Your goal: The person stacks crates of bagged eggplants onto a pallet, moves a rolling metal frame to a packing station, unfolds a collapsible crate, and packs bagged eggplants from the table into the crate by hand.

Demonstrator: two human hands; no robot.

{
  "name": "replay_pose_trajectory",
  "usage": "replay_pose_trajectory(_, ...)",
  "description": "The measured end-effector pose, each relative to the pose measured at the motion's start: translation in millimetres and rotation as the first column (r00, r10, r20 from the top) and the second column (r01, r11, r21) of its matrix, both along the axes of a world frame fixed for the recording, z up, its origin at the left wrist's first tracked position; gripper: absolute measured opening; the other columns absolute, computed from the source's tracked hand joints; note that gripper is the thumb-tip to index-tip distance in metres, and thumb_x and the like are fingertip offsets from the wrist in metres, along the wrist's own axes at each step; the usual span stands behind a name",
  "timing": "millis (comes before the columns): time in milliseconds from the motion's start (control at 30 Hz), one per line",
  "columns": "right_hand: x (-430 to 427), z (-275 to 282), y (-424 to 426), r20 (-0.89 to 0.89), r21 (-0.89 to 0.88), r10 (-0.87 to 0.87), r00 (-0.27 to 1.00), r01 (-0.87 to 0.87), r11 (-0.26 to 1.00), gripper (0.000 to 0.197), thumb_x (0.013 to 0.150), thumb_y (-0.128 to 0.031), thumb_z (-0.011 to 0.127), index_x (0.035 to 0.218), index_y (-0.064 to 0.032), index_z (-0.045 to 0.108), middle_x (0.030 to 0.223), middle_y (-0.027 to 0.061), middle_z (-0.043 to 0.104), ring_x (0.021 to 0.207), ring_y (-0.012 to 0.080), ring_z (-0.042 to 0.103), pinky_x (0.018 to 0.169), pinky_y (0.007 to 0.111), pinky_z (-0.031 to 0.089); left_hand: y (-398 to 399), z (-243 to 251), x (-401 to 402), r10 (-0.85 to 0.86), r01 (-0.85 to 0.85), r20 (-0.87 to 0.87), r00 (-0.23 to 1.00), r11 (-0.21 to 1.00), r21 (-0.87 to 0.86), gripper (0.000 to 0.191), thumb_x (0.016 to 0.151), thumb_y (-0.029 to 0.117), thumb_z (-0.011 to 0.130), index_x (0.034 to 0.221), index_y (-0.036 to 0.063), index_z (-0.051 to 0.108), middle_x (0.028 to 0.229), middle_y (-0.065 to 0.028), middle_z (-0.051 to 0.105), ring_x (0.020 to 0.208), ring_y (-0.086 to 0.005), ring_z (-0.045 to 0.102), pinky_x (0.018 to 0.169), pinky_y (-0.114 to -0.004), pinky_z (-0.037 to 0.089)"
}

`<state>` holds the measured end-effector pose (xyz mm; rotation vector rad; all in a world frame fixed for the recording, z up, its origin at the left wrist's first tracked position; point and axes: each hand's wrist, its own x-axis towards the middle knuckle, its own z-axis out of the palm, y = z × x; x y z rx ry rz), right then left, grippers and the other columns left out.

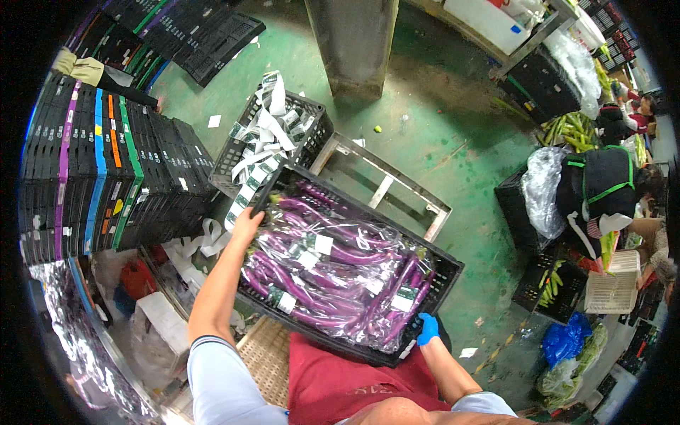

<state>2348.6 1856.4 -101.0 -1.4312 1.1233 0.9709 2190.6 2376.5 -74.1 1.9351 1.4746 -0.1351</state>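
A black plastic crate filled with purple eggplants in clear plastic bags is held at waist height. Several bags bear white labels. My bare left hand grips the crate's left end, fingers over the rim. At the near right corner, my right hand, in a blue glove, holds the rim. The crate's near side is against my red apron. Beyond its left end stands another black crate heaped with long strips of labels. A metal frame lies past the far side.
Tall stacks of folded black crates stand at left, a pillar ahead. A cream woven basket is below the held crate. At right, people are among crates, green vegetables and a blue plastic bag. Scraps lie on the green floor.
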Motion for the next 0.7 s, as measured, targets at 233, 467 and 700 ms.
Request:
replay_pose_trajectory(233, 20.8, -53.2, -14.5, 0.126, -0.1, 0.013, 0.992, 0.0, 0.995, 0.012, 0.068, -0.012, 0.052, 0.057, -0.0107, 0.046, 0.051, 0.0027, 0.046, 0.045, 0.017, 0.045, 0.043, 0.029, 0.04, -3.0, -53.0, 47.8, 0.034, -0.029, 0.043, 0.999, 0.995, -0.1, 0.035, 0.07, 0.026, 0.059, 0.091, -0.0018, 0.055, 0.075, -0.015, 0.058, 0.07, -0.0227, 0.056, 0.064, -0.031, 0.041)
replay_pose_trajectory(467, 72.9, -68.9, 28.3, 0.251, -0.018, 0.031, 0.967, -0.027, 0.999, 0.011, 0.069, -0.008, 0.053, 0.078, -0.0106, 0.046, 0.061, 0.0006, 0.048, 0.05, 0.0113, 0.046, 0.045, 0.026, 0.038, 39.1, -131.6, 70.7, 0.019, -0.003, 0.172, 0.985, 0.996, -0.093, 0.029, 0.072, 0.027, 0.057, 0.076, -0.0019, 0.053, 0.055, -0.0071, 0.051, 0.049, -0.0157, 0.048, 0.048, -0.029, 0.037)
replay_pose_trajectory(700, 82.0, -118.3, 29.8, 0.304, -0.159, 0.079, 0.949, -0.032, 0.987, 0.017, 0.067, -0.007, 0.055, 0.078, -0.0076, 0.043, 0.062, 0.0028, 0.048, 0.051, 0.0129, 0.047, 0.047, 0.026, 0.04, 42.8, -163.0, 125.2, -0.074, 0.08, 0.077, 0.994, 0.994, -0.071, 0.038, 0.073, 0.029, 0.055, 0.091, -0.0036, 0.051, 0.066, -0.0123, 0.056, 0.06, -0.0226, 0.054, 0.057, -0.032, 0.041)
